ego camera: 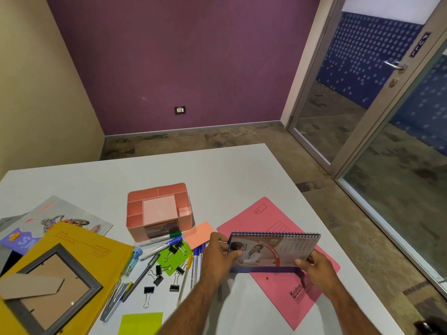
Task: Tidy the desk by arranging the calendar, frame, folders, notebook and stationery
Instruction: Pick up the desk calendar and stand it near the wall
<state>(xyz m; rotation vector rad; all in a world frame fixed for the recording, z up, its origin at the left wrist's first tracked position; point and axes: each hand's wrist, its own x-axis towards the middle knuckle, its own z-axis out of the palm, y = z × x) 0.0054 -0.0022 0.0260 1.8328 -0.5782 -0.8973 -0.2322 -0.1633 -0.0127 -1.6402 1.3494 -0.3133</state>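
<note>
A spiral-bound desk calendar (pixel 273 250) is held up over the pink folder (pixel 266 216). My left hand (pixel 219 252) grips its left edge and my right hand (pixel 319 267) pinches its lower right corner. A grey photo frame (pixel 52 286) lies face down on a yellow folder (pixel 79 238) at the left. A notebook with a motorbike cover (pixel 65 218) lies partly under that folder. Markers, pens (pixel 159 240) and black binder clips (pixel 157 274) are scattered in the middle. A pink desk organiser (pixel 158 209) stands behind them.
Orange (pixel 198 234), green (pixel 173 258) and yellow-green (pixel 140 322) sticky pads lie among the stationery. The white desk (pixel 217 175) has bare surface toward its far edge. A glass door (pixel 377 105) stands to the right beyond the desk.
</note>
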